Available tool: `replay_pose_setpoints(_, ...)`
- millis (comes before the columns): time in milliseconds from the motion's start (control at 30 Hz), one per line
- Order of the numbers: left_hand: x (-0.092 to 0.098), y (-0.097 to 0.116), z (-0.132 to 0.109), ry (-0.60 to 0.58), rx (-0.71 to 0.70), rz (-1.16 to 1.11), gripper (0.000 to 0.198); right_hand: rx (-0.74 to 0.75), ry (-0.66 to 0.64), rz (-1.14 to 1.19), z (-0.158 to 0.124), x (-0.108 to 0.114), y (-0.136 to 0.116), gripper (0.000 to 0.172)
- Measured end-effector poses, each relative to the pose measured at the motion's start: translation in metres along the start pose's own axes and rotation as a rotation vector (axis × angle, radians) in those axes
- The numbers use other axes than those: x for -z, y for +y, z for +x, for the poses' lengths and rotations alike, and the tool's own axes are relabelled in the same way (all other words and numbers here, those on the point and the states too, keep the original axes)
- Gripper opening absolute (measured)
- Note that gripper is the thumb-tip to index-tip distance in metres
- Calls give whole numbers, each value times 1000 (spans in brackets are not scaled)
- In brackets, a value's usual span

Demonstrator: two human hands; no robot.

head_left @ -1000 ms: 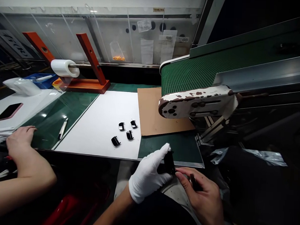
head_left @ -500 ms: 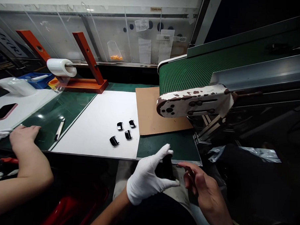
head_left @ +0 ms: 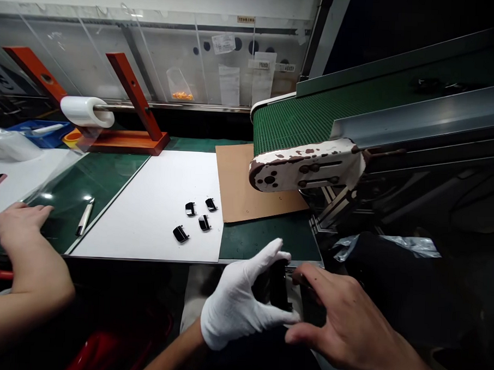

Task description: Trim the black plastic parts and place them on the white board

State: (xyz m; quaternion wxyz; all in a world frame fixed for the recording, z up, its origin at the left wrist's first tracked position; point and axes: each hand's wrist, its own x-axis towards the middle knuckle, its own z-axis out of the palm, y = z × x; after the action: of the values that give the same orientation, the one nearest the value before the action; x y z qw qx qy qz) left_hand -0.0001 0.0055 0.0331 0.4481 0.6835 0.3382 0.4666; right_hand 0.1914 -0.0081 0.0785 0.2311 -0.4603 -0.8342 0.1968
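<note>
My left hand (head_left: pixel 237 299), in a white glove, grips a glossy black plastic piece (head_left: pixel 278 284) by its two ends, between thumb and fingers, low in front of my body. Just right of that piece is my bare right hand (head_left: pixel 331 308), thumb and index finger spread apart. Its index fingertip is close to the piece's edge; whether it touches is unclear, and the other fingers are partly hidden. Several small black plastic parts with thin prongs (head_left: pixel 204 222) lie on the white sheet (head_left: pixel 135 213) beyond my hands.
Brown cardboard (head_left: pixel 238 198) lies under the end of a green conveyor belt (head_left: pixel 290 124). At left, an orange stand (head_left: pixel 126 141) carries a clear film roll (head_left: pixel 84 111). A utility knife (head_left: pixel 84 217) lies near another person's forearm (head_left: pixel 34 263). A blue bin (head_left: pixel 42 135) sits behind.
My right hand has moved in toward the black piece, its thumb now spread below the index finger. My left hand keeps its hold. The whole view has shifted slightly.
</note>
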Motion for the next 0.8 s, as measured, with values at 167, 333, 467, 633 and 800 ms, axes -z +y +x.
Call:
replay_pose_setpoints(167, -2, 6, 1, 0, -44, 0, 104, 53, 63, -175, 4, -1, -5, 76)
replay_pose_setpoints(333, -3, 10, 1, -27, -41, -72, 105, 8, 5, -158, 2, -1, -5, 78)
replay_pose_setpoints(467, -3, 12, 1, -42, -52, -125, 103, 3, -11, -152, 0, -2, -5, 82)
replay_pose_setpoints(633, -5, 16, 0, -2, -45, -125, 100, 57, 31, -198, 1, -4, -6, 83)
replay_pose_setpoints(800, -7, 15, -1, 37, -45, -99, 93, 135, 156, -328, 2, -7, -6, 81)
